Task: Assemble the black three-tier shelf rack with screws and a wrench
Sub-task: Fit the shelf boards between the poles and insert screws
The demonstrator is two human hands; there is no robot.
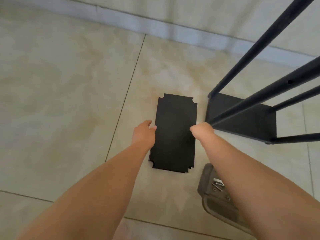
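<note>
Both hands' grip (pixel 144 134) (pixel 202 130) on black shelf panel (pixel 174 135)

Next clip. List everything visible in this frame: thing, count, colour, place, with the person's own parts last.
Shelf panel: one, black, flat on the floor at centre, notched corners.
Rack frame: one, black, right of the panel; four poles rise from a bottom shelf.
Shoe: one, grey-brown, lower right.
Screws: a few, silver, lying on the shoe; exact count unclear.
Floor: beige tiles with dark grout lines.
Baseboard: one grey strip along the wall at top.
Left hand: at the panel's left edge.
Right hand: at the panel's right edge, fingers hidden.
</note>
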